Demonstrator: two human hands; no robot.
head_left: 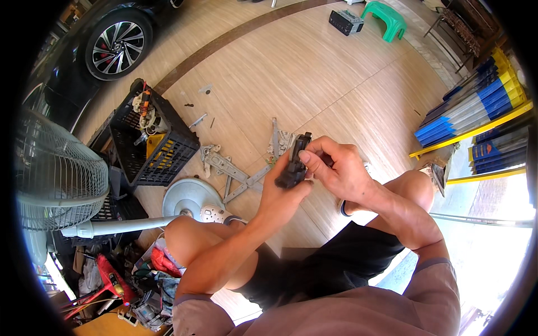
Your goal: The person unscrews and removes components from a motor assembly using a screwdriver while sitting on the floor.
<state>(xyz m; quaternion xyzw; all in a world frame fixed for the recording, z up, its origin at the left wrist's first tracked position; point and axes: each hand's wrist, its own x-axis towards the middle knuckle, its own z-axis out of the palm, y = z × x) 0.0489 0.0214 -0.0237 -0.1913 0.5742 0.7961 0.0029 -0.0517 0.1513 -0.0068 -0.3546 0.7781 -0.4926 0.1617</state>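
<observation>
A small black plastic part (292, 171) is held up between my hands, over the floor in front of my knees. My left hand (280, 197) wraps around its lower end from the left. With thumb and fingers, my right hand (339, 168) grips its upper right side. The fingers cover some of the part, so its exact kind is unclear. Just beyond my left hand, a metal linkage with crossed arms (240, 176) lies on the floor.
To the left are a black plastic crate (180, 163) of parts and a standing fan (61, 173) with a round base (190, 197). A car wheel (119, 48), black-and-silver boxy unit (346, 22) and green stool (386, 19) are farther off. Blue-and-yellow packages (476, 106) fill a right-hand rack.
</observation>
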